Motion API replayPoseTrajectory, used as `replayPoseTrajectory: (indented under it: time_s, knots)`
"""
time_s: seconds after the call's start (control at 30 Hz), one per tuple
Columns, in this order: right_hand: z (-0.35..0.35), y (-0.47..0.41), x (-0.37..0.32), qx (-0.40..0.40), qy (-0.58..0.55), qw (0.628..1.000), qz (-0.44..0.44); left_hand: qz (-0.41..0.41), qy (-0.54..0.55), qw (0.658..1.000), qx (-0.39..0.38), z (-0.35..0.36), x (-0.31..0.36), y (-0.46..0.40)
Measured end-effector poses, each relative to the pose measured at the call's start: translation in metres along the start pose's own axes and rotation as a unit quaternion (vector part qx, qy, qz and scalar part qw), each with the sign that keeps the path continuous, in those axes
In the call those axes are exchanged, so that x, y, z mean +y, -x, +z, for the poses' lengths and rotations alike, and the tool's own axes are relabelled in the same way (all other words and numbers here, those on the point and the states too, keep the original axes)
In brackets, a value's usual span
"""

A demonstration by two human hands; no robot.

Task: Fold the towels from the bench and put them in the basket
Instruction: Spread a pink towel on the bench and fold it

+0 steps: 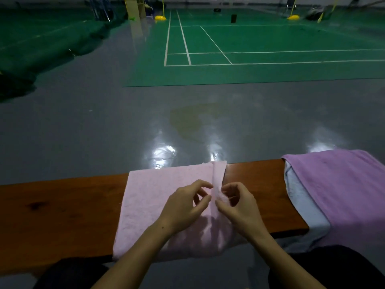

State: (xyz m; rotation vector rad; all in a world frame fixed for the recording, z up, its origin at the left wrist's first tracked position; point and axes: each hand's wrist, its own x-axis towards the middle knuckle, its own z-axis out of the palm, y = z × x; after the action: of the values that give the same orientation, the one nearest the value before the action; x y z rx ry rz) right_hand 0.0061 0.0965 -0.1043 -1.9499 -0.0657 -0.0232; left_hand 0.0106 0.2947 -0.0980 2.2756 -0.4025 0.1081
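Note:
A light pink towel [150,201] lies spread across the wooden bench [62,213], its near end hanging over the front edge. A raised fold runs along its right side. My left hand [185,207] pinches that fold from the left. My right hand [237,203] pinches it from the right, fingers curled, the two hands almost touching. At the bench's right end a purple towel [341,188] is draped over a pale blue one [306,207]. No basket is in view.
Beyond the bench lies a shiny grey floor [104,130], then a green badminton court [250,44] with white lines and yellow net-post bases [160,18]. My dark-clad knees [70,274] sit below the bench's front edge.

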Motion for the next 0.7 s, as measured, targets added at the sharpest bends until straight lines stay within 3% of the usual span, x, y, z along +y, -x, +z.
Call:
replayPoseTrajectory:
  time_s: [0.27, 0.5, 0.6, 0.7]
  knots:
    - [0.007, 0.006, -0.020, -0.087, -0.063, 0.992, -0.070, 0.003, -0.032, 0.989, -0.141, -0.023, -0.008, -0.017]
    - [-0.013, 0.013, -0.029, -0.196, -0.052, 0.979, -0.024, -0.006, -0.007, 0.994, -0.112, -0.038, -0.018, -0.018]
    - [-0.025, 0.018, -0.025, -0.271, -0.008, 0.963, 0.017, -0.010, 0.017, 0.996, -0.091, -0.047, -0.024, -0.015]
    - [-0.030, 0.023, -0.019, -0.286, 0.052, 0.957, -0.004, -0.020, 0.057, 0.995, -0.078, -0.055, -0.022, -0.011]
